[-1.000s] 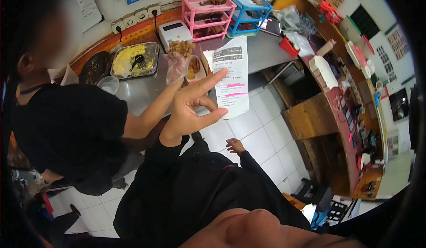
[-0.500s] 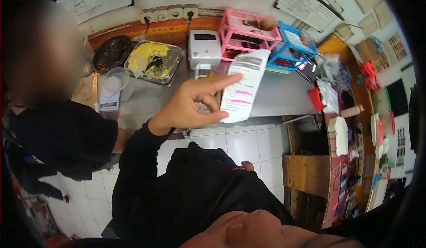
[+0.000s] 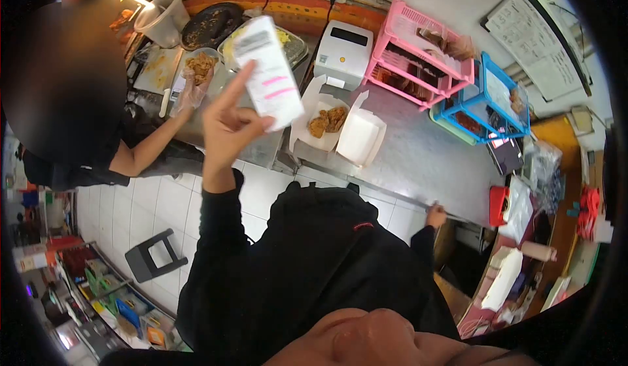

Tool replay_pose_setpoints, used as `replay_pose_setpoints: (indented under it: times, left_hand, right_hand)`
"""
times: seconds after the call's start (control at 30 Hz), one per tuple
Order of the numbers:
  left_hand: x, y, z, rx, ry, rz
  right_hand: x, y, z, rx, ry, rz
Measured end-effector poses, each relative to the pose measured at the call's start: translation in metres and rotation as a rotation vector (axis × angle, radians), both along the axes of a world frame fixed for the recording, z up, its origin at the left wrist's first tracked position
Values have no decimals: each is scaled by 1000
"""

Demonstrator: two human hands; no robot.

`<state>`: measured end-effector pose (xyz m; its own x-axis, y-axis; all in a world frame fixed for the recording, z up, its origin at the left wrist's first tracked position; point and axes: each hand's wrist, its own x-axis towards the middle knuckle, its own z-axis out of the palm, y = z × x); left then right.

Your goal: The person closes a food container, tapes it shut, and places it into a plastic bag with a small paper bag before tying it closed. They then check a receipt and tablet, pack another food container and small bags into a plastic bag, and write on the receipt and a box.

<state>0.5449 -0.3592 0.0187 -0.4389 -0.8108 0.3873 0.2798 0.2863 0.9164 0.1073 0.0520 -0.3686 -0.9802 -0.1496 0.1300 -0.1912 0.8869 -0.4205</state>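
My left hand (image 3: 229, 121) is raised above the counter, pinching a white paper slip (image 3: 278, 81) between thumb and fingers. The slip carries dark print and two pink highlighter strokes. Beyond it, an open white cardboard food box (image 3: 366, 134) lies on the metal counter with pieces of fried chicken (image 3: 327, 121) in one half. My right hand (image 3: 436, 214) rests at the counter's front edge, small in view, its fingers hard to make out.
At left, a person's gloved hand (image 3: 190, 98) holds a bowl of fried food (image 3: 200, 69). A label printer (image 3: 343, 52), a pink rack (image 3: 418, 58) and a blue rack (image 3: 484, 104) line the back. The metal counter (image 3: 425, 163) extends right. A dark stool (image 3: 154, 255) stands on the floor.
The view has swung, bringing the food box and the person's gloved hand into sight. My left hand, still holding the slip, appears further left. My right hand has come up to the counter edge.
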Motion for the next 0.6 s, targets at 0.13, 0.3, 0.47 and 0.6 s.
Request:
replay_pose_setpoints:
  times: [0.13, 0.3, 0.47, 0.6]
  left_hand:
    - [-56, 40, 7, -27, -96, -54]
    - [-99, 84, 27, -6, -97, -77]
    - [-119, 112, 34, -24, -121, 8]
    - [-127, 125, 40, -39, -132, -2]
  right_hand:
    - [-149, 12, 71, -26, 219, -146]
    - [-291, 34, 97, -119, 517, -99]
    - [-340, 33, 107, 118, 290, -252]
    - [-396, 2, 84, -69, 259, -35]
